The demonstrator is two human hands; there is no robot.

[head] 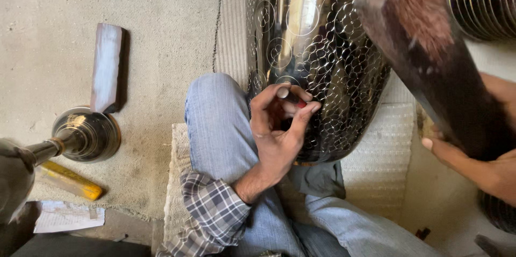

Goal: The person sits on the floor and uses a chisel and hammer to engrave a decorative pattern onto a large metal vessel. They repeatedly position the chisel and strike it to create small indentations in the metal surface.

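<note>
Vase point(317, 47) top cut off by frame edge; punch point(290, 97) tip hidden behind left hand point(277, 128); right hand point(473, 165) partly behind mallet point(430, 58).

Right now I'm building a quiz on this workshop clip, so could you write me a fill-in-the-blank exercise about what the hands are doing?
1. The left hand presses a small punch against the dark metal ____.
2. The right hand grips a heavy wooden ____.
3. The pattern already cut into the vase is made of small ____.
4. The vase rests beside a knee in blue ____.

Missing words: vase; mallet; circles; jeans
</note>
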